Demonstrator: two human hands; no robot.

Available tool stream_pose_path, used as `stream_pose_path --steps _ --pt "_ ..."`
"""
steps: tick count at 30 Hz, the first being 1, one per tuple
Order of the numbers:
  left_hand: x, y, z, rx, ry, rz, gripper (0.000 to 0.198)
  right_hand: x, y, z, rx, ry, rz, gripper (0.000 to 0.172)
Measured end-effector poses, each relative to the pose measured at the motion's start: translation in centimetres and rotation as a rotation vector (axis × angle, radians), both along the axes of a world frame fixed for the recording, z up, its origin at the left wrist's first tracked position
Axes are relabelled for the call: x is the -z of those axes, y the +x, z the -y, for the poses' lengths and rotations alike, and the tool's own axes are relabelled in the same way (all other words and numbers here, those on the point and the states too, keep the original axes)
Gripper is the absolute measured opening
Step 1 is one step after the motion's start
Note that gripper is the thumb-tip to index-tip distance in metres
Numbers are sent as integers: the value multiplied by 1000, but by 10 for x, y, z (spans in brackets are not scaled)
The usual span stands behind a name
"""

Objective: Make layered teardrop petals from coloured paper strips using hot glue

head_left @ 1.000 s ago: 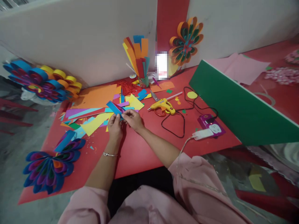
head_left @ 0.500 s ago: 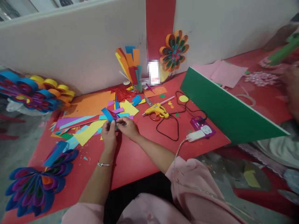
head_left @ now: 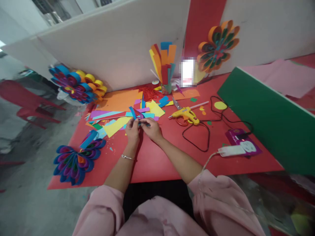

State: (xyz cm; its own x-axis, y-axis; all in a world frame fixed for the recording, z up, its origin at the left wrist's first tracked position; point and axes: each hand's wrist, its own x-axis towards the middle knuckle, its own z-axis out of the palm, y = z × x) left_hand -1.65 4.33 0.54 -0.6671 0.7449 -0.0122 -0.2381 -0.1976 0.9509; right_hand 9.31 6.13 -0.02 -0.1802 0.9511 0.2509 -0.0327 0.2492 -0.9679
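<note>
Between my two hands, over the red table [head_left: 152, 164], is a looped paper piece [head_left: 136, 113] with a blue outer strip and purple inside. My left hand [head_left: 133, 129] pinches its lower end from the left. My right hand [head_left: 151, 128] grips the same end from the right, its fingertips close to the left ones. Just beyond my hands lie cut strips and scraps, among them a yellow sheet [head_left: 115, 127]. To the right rests a yellow glue gun [head_left: 187, 114] with its black cord.
A blue and purple paper flower [head_left: 76, 160] lies at the table's left. A cup of strips [head_left: 166, 88] stands by the wall. A green board [head_left: 265, 121] leans at the right, near a purple power socket [head_left: 243, 142]. Another flower [head_left: 219, 46] stands behind.
The view has turned left, so everything sits further right in it. The looped piece is tilted more upright between my hands, and both hands still hold it.
</note>
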Motion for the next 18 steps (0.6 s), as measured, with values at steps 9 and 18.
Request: stream_pose_path --steps 9,18 --pt "-6 1 1 45 -28 99 41 3 8 -16 83 -266 -179 43" --pt "-10 1 9 190 -34 23 36 10 0 -16 -32 -193 -251 54"
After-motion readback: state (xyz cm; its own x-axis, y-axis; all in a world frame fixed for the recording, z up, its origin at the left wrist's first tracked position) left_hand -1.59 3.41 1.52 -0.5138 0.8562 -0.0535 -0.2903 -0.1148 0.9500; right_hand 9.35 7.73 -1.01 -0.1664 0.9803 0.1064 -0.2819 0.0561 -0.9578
